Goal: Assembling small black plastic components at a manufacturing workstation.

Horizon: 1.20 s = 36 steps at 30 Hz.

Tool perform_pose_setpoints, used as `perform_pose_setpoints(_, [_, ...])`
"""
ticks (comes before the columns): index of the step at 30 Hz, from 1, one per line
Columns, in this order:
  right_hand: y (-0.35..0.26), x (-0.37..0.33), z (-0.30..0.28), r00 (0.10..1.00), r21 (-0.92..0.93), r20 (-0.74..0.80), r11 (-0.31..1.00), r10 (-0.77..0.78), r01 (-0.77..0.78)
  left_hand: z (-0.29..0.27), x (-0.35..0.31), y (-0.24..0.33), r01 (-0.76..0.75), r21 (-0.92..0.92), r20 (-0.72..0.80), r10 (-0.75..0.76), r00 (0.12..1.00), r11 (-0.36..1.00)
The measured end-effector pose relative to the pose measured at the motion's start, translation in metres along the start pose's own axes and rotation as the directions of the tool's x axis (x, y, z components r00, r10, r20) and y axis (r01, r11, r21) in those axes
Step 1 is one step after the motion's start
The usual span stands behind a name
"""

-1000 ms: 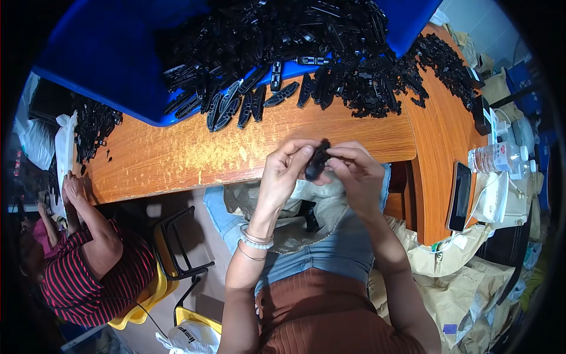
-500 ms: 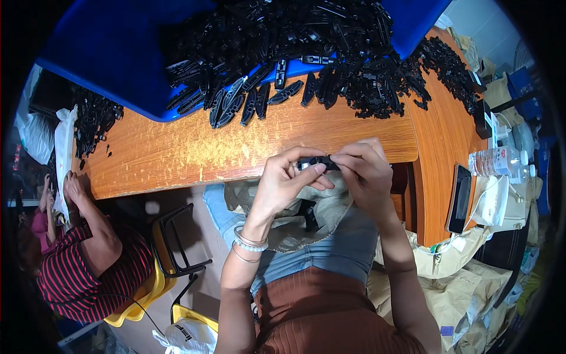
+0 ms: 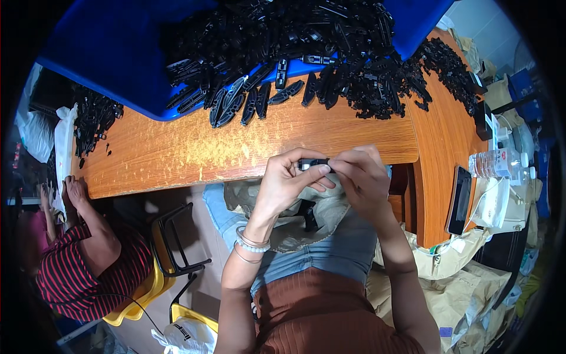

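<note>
Between my two hands, just past the table's front edge, is a small black plastic part with a shiny face. My left hand is closed on its left end, thumb on top and fingers beneath. The fingertips of my right hand pinch at its right end; whether they hold a second small piece is hidden. Below my hands, a grey cloth lies over my lap, with a dark black piece resting on it.
A blue bin heaped with black plastic parts lies across the wooden table. Small black pieces pile at its right. A phone and a plastic bottle stand right. A co-worker in a striped shirt sits left.
My right hand has shifted slightly left and down, its fingers closer over the part's right end. The black part is turned a little, showing more of its shiny face. My left hand barely moves.
</note>
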State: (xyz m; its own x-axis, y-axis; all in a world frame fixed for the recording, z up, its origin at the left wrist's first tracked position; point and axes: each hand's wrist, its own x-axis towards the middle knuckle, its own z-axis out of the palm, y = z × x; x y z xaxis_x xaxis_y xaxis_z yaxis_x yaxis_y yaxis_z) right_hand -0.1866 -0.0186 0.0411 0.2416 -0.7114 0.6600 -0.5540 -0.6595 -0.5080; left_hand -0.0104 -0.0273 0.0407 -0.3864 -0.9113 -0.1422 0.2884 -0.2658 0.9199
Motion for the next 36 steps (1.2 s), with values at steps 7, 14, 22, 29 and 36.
perform_pose_setpoints(7, [-0.005, -0.013, 0.000, 0.838, 0.359, 0.245, 0.758, 0.487, -0.545, -0.004, -0.008, -0.004, -0.037, 0.164, -0.039, 0.044, 0.998, 0.986])
perform_pose_setpoints(14, [-0.002, -0.022, -0.011, 0.739, 0.353, 0.550, 0.693, 0.391, -0.629, -0.017, -0.026, -0.010, 0.067, 0.220, 0.077, -0.085, 0.993, 0.973])
perform_pose_setpoints(22, [0.067, 0.005, -0.032, 0.934, 0.183, 0.036, 0.917, 0.355, -0.355, -0.027, 0.004, 0.026, -0.289, 0.707, 0.160, 0.252, 0.954, 0.646])
perform_pose_setpoints(29, [0.166, 0.138, 0.002, 0.899, -0.088, -0.352, 0.947, 0.261, -0.309, -0.009, 0.078, -0.015, -0.604, 0.793, 0.525, 0.412, 0.745, 0.080])
perform_pose_setpoints(36, [0.244, 0.226, -0.008, 0.833, -0.296, -0.275, 0.782, 0.479, -0.548, 0.021, 0.113, -0.038, -0.806, 0.591, 0.777, 0.289, 0.560, -0.028])
